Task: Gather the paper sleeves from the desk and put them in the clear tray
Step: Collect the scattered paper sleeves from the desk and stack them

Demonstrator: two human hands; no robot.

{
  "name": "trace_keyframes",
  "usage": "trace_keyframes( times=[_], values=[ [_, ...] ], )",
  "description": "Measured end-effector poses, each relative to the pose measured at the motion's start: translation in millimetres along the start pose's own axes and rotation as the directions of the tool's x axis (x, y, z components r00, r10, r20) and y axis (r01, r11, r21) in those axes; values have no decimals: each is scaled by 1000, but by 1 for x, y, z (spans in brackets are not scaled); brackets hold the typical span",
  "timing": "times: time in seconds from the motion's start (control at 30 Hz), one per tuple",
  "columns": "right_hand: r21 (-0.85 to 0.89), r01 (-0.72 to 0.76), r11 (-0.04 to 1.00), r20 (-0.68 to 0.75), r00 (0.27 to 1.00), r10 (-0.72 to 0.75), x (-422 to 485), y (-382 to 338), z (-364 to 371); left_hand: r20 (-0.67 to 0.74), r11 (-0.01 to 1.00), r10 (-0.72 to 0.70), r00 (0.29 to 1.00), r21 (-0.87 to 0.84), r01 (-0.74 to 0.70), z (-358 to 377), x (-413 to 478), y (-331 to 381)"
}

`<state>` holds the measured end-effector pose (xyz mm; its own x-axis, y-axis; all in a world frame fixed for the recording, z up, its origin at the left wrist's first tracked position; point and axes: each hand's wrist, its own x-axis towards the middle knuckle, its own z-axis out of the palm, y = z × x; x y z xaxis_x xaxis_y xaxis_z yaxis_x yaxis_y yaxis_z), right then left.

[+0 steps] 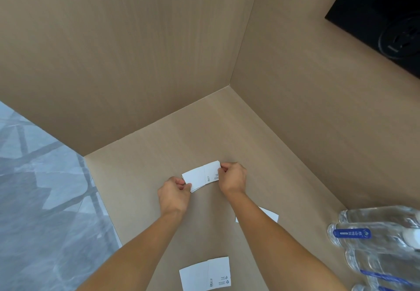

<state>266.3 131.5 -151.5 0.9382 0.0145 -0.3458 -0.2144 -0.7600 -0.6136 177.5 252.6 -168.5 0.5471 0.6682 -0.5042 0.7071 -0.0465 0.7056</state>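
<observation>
A small stack of flat white paper sleeves [201, 176] hovers just over the tan desk [141, 177], held at both ends. My left hand [173, 196] pinches its lower left corner and my right hand [233, 178] pinches its upper right end. Another white sleeve [205, 273] lies flat on the desk near the bottom edge, between my forearms. A third sleeve [271, 215] peeks out from under my right forearm, mostly hidden. No clear tray is in view.
Wood-grain walls [136, 52] close the desk in at the back and the right. Clear water bottles with blue labels [375, 240] lie at the lower right. A black panel [381, 13] hangs at the top right. The desk's left edge drops to grey marble floor [41, 200].
</observation>
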Motion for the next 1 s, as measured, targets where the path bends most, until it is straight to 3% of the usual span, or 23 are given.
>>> trace_keyframes(
  times=[0.23, 0.4, 0.6, 1.0],
  values=[
    [-71, -13, 997, -63, 998, 9, -12, 14, -44, 12, 996, 45, 999, 80, -46, -9, -14, 4],
    [-9, -130, 992, -135, 983, 127, -37, 51, -97, 90, 987, 107, 990, 108, -117, 14, -46, 28],
    [18, -303, 953, -103, 947, 303, -76, 104, -130, 296, 957, 133, 946, 212, -200, 61, -98, 34],
    [12, -399, 917, 29, 917, 399, -92, 137, -106, 327, 887, 117, 938, 390, -247, 83, -103, 19]
  ],
)
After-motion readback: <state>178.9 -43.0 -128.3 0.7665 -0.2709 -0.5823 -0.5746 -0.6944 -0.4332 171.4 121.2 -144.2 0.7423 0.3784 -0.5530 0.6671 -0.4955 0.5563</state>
